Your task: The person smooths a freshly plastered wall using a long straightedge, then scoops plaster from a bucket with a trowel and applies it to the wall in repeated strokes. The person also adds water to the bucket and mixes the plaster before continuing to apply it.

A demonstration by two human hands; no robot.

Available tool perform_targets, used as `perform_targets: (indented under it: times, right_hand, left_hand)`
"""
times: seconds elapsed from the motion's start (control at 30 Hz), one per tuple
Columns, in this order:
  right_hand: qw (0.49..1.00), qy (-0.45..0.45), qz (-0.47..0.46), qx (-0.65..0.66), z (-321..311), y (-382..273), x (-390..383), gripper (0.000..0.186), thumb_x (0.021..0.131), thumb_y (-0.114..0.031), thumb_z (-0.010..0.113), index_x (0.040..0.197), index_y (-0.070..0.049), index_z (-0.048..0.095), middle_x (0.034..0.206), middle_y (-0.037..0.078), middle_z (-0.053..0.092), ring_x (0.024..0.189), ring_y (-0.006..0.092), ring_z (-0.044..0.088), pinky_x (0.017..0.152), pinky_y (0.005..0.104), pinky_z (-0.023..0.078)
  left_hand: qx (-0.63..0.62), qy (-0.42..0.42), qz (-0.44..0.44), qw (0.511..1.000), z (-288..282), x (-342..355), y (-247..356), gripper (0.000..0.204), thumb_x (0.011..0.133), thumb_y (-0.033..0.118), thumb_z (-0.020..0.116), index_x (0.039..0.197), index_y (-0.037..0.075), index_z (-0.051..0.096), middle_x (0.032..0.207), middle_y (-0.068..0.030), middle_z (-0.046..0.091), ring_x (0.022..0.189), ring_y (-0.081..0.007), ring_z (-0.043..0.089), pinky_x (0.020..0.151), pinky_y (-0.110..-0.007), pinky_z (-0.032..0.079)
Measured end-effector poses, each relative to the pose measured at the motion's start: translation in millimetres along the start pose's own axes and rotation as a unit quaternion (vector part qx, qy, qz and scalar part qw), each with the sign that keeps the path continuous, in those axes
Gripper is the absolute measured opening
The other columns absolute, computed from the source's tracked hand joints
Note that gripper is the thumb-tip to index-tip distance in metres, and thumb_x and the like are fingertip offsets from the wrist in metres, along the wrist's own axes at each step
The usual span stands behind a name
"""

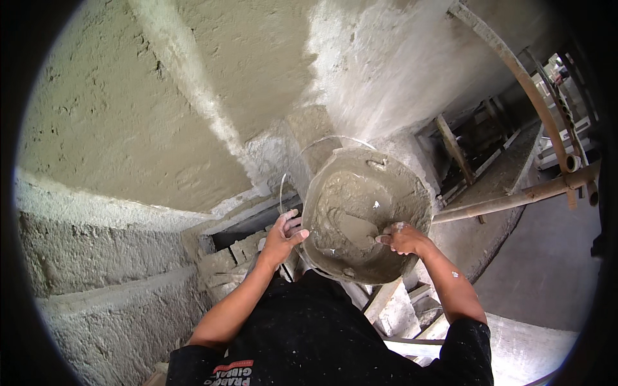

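Note:
A round bucket [314, 193] of wet grey mortar [335, 193] stands in front of me, its inside wall smeared with the mix. In my right hand [405, 238], closed at the bucket's right side, is the handle of a trowel. The mortar-coated trowel blade [356, 230] lies in the mix, pointing left. My left hand [281, 238] is at the bucket's left rim, fingers apart and slightly bent, with the thumb close to the rim; I cannot tell whether it touches. A thin wire handle [283, 186] loops out behind the bucket.
Ahead and left is a wall with wet grey plaster [122, 122], crossed by a pale strip [193, 83]. Rough blockwork [122, 276] is at lower left. Bamboo poles [515, 199] and a curved pole [524, 80] stand at right. Broken blocks and boards [399, 312] lie below the bucket.

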State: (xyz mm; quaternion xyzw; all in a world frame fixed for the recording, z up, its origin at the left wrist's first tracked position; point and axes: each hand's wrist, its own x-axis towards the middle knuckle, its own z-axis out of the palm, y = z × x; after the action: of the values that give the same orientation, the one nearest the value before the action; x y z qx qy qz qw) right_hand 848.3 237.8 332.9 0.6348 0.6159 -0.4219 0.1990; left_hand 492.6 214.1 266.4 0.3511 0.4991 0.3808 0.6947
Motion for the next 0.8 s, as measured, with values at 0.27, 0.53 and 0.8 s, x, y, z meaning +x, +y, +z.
perform_targets:
  times: [0.27,0.53,0.8]
  right_hand:
    - [0.983,0.125,-0.049,0.127,-16,-22,-51,0.041,0.091,-0.046,0.071,0.093,-0.004,0.070,0.074,0.013,0.068,0.062,0.0259,0.065,0.065,0.0379,0.054]
    - [0.934,0.301,-0.143,-0.131,-112,-124,-97,0.056,0.079,-0.038,0.084,0.116,0.000,0.066,0.094,0.021,0.072,0.092,0.0390,0.070,0.083,0.0447,0.054]
    - [0.904,0.099,-0.382,-0.165,-202,-270,-86,0.049,0.081,-0.036,0.082,0.110,0.001,0.068,0.088,0.019,0.071,0.087,0.0356,0.070,0.081,0.0432,0.055]
  left_hand:
    - [0.000,0.023,0.005,1.000,-51,0,-21,0.062,0.094,0.017,0.073,0.145,0.000,0.043,0.136,-0.0151,0.060,0.125,-0.0194,0.056,0.103,-0.034,0.048]
    - [0.039,0.155,-0.031,0.987,-130,-14,-73,0.057,0.092,0.016,0.076,0.140,0.001,0.049,0.124,-0.0097,0.065,0.109,-0.0176,0.064,0.089,-0.031,0.053]
    - [0.013,0.319,-0.045,0.947,-204,-72,-143,0.053,0.089,0.028,0.078,0.131,0.001,0.059,0.111,-0.0109,0.070,0.097,-0.0186,0.067,0.082,-0.033,0.055]
